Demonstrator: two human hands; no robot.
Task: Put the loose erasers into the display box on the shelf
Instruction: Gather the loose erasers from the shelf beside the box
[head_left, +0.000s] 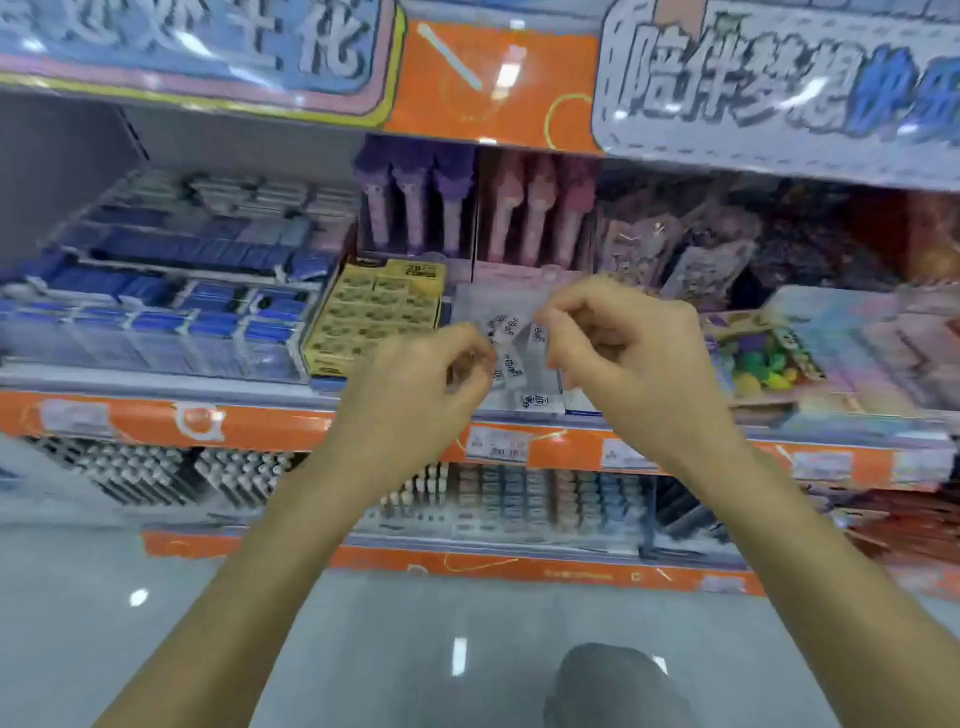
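Observation:
Several small white erasers (511, 345) with dark print lie loosely in a pale display box (537, 402) on the middle shelf. My left hand (415, 387) hovers at the box's left side, fingers curled, pinching at the erasers. My right hand (628, 343) is at the box's right side, its fingertips closed on a white eraser near the top of the pile. The frame is blurred, so what the left fingers hold is unclear.
A yellow eraser box (376, 312) stands just left. Blue packaged goods (171, 291) fill the shelf further left. Purple and pink pens (467, 208) stand behind. A tray of colourful items (763, 358) sits right. The orange shelf edge (260, 426) runs below.

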